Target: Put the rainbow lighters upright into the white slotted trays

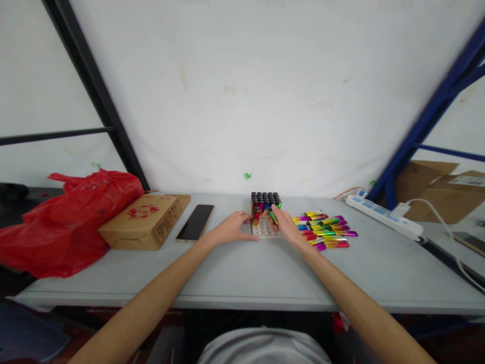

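A pale tray with round holes [261, 231] lies on the table. Upright lighters with black tops [265, 198] fill its back rows in close ranks. One reddish lighter [256, 216] stands in front of them at the left. My left hand [233, 229] rests at the tray's left side, thumb and fingers spread, with nothing visible between them. Over the tray's right part, my right hand [283, 226] pinches a green lighter [273, 217], held tilted; its lower end is hard to make out. Several shiny coloured lighters [326, 230] lie in a loose pile right of that hand.
A dark-screened phone [196, 222] and a brown cardboard box [142, 220] are on the left, beside a red plastic bag [76, 217]. A white power strip [384, 216] with a plugged-in cable runs along the right. Behind the table [246, 273] rises a white wall.
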`<state>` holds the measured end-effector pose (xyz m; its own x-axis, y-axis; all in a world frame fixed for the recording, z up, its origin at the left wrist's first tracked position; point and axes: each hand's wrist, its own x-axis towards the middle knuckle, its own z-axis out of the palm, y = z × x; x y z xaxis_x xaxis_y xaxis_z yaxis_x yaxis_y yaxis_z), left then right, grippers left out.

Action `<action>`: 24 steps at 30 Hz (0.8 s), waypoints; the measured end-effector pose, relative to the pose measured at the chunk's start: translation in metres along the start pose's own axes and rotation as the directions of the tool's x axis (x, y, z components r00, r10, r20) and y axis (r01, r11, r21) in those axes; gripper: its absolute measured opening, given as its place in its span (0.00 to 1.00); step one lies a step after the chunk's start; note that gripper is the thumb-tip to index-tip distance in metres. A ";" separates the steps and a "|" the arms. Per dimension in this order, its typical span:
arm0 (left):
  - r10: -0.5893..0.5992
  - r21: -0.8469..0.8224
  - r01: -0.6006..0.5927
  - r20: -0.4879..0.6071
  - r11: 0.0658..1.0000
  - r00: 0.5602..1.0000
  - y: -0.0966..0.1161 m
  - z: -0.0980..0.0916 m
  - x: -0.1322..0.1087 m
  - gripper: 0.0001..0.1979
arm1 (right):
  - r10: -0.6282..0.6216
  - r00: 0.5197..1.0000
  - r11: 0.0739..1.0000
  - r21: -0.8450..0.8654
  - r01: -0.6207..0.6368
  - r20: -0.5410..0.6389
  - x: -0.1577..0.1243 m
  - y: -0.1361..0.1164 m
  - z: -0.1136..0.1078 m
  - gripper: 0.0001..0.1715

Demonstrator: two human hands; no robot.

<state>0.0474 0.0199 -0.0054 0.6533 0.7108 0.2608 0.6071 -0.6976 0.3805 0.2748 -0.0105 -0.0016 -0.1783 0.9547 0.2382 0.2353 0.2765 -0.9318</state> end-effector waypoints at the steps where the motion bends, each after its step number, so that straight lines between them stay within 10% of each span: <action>1: 0.001 0.000 -0.001 0.000 1.000 1.000 -0.001 0.000 0.000 0.31 | -0.052 0.999 0.998 -0.044 0.052 0.005 0.000 -0.001 -0.002 0.35; 13: 0.014 -0.001 -0.014 -0.002 1.000 1.000 -0.004 0.002 0.001 0.32 | -0.299 0.954 0.913 -0.282 0.295 0.029 -0.004 -0.004 0.002 0.16; 24: 0.018 0.005 -0.018 0.002 1.000 1.000 -0.002 0.002 0.001 0.34 | -0.352 0.886 0.656 -0.596 0.463 0.301 0.007 -0.003 -0.008 0.12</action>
<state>0.0478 0.0222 -0.0077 0.6650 0.6979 0.2660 0.5973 -0.7107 0.3715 0.2804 -0.0042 0.0047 -0.5282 0.7156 0.4571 0.6409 0.6891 -0.3382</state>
